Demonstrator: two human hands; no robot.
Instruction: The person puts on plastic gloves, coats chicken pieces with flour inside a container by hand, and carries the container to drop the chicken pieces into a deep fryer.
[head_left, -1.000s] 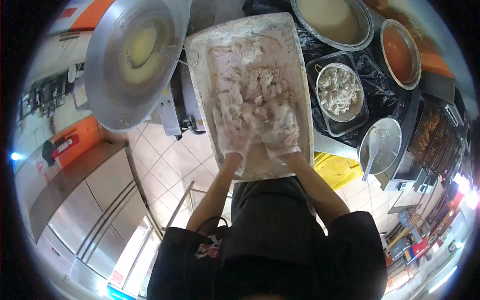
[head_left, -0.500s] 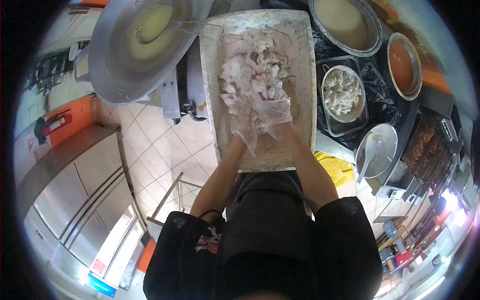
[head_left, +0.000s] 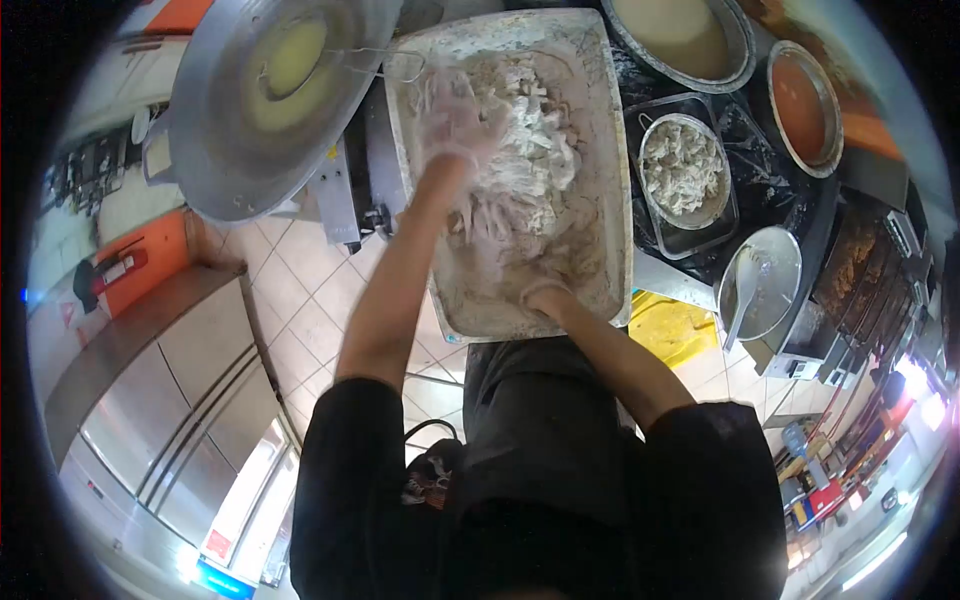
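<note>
A large flour-dusted tub (head_left: 618,200) holds a heap of floured pieces (head_left: 535,150) in its middle. My left hand (head_left: 455,120), in a clear glove, is at the tub's upper left beside the heap; its fingers are smeared by motion. Low in the tub, my right hand (head_left: 525,285) reaches into the flour below the heap, and its fingers are hidden by flour and blur. Whether either hand holds a piece does not show.
At upper left is a large wok (head_left: 205,130) with yellow liquid and a wire skimmer (head_left: 400,65). To the right are a bowl of floured pieces (head_left: 683,170), a pot of pale liquid (head_left: 675,35), a pot of red liquid (head_left: 800,110) and a strainer (head_left: 775,290).
My left hand has moved up to the tub's upper left, while my right hand has come down towards the near edge. The pieces now form a whiter heap between them.
</note>
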